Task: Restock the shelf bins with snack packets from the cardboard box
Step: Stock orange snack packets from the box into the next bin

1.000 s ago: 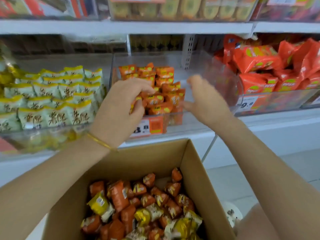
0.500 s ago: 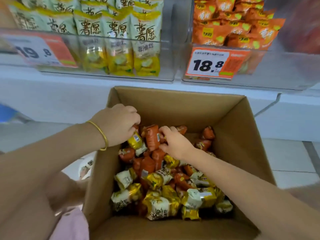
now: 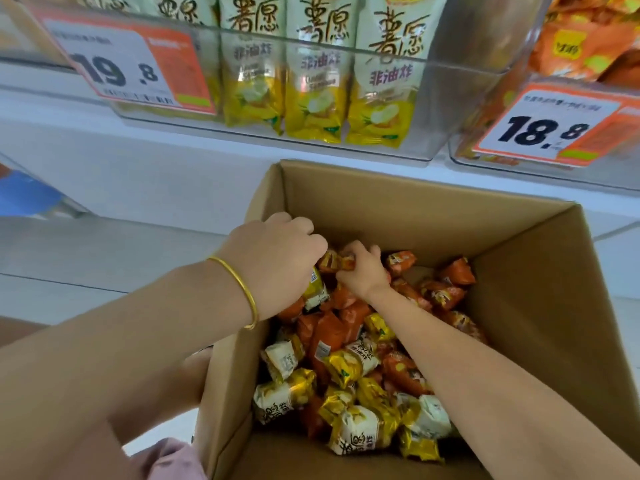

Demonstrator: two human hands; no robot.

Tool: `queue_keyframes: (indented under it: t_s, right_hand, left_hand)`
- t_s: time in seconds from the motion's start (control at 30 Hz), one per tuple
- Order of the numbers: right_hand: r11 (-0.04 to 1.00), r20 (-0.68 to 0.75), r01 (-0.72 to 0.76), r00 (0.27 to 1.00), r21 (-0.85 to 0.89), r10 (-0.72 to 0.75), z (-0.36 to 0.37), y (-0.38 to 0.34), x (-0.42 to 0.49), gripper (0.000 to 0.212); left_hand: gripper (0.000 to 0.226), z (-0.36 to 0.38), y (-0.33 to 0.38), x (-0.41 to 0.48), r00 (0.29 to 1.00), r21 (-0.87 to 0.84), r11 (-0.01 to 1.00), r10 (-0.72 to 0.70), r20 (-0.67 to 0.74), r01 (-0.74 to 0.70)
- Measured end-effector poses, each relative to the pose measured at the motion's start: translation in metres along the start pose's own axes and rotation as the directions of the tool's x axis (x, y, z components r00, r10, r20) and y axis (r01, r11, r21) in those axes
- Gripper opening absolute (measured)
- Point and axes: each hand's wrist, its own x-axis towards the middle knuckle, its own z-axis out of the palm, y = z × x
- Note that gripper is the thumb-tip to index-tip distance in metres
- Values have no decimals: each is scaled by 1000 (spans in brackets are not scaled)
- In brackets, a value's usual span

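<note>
Reaching into the cardboard box [image 3: 415,195], both of the person's hands were down at the far end of a heap of snack packets [image 3: 349,368], as I saw it on the head-camera feed from my remote station. The right hand [image 3: 363,273] had its fingers curled round an orange packet [image 3: 346,263] at the top of the pile, gripping it near one end. The left hand [image 3: 273,265], a gold bangle [image 3: 242,289] on its wrist, lay knuckles-up just beside it, close to the box's left wall, with its fingers bent down into the packets. I could not tell whether they had hold of anything, since the back of the hand hid them. A yellow and white packet [image 3: 317,289] showed beneath that hand. Orange wrappers lay mostly in the far part of the box, yellow and white ones mostly in the near part. Above the box, on the white shelf [image 3: 173,150], stood two clear bins. The left bin [image 3: 460,81] held upright yellow-green packets [image 3: 318,81] beside a price tag [image 3: 131,64] reading 19.8. The right bin [image 3: 609,174] held orange packs [image 3: 581,46] behind a second tag [image 3: 543,129] reading 18.8. Pink cloth [image 3: 166,459] showed at the lower left.
</note>
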Motion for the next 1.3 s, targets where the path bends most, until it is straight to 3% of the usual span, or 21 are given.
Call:
queue_keyframes:
  t_s: [0.1, 0.27, 0.37, 0.47, 0.7, 0.87, 0.93, 1.0, 1.07, 1.13, 1.17, 1.23, 1.3]
  right_hand:
    - [993, 31, 56, 998, 107, -60, -8, 3, -4, 45]
    - [999, 349, 12, 937, 38, -24, -8, -18, 8, 90]
    - [994, 422, -85, 905, 67, 49, -13, -29, 17, 87]
    - [996, 508, -86, 858, -4, 77, -10, -35, 23, 83]
    - [997, 382, -42, 924, 62, 15, -12, -27, 7, 66]
    - [993, 304, 67, 948, 94, -93, -37, -13, -30, 65]
    - [975, 258, 110, 953, 193, -159, -62, -14, -57, 63]
    - [934, 253, 141, 940, 328, -231, -93, -21, -88, 62]
    - [884, 275, 161, 913, 439, -302, -118, -27, -115, 62]
    - [843, 283, 192, 885, 503, -371, -134, -30, -133, 64]
    - [827, 286, 200, 874, 526, -393, -139, -31, -141, 66]
    - [778, 272, 188, 866, 599, -418, -147, -24, -152, 74]
    - [686, 240, 112, 886, 719, -396, -156, -13, -161, 82]
  left_hand:
    - [28, 0, 2, -2, 1000, -12, 1000, -2, 0, 2]
    - [30, 0, 3, -7, 1000, -28, 999, -23, -12, 23]
    - [30, 2, 1, -8, 999, -17, 999, -35, 14, 35]
    - [30, 4, -4, -8, 998, -20, 999, -45, 38, 45]
    - [31, 3, -4, 2, 999, -45, 998, -41, 24, 42]
    - [30, 4, 6, 8, 997, -276, 959, -72, -2, 69]
    - [41, 5, 12, 14, 984, -465, 869, -173, 37, 170]
    - [57, 11, 18, 22, 940, -654, 682, -308, 149, 327]
    - [71, 17, 23, 31, 847, -823, 308, -413, 335, 477]
    - [73, 17, 30, 36, 798, -869, -91, -359, 484, 487]
    - [64, 15, 36, 37, 811, -866, -207, -306, 499, 455]
    - [44, 7, 48, 38, 859, -881, -295, -254, 445, 369]
    - [39, -1, 57, 37, 888, -895, -332, -247, 387, 298]
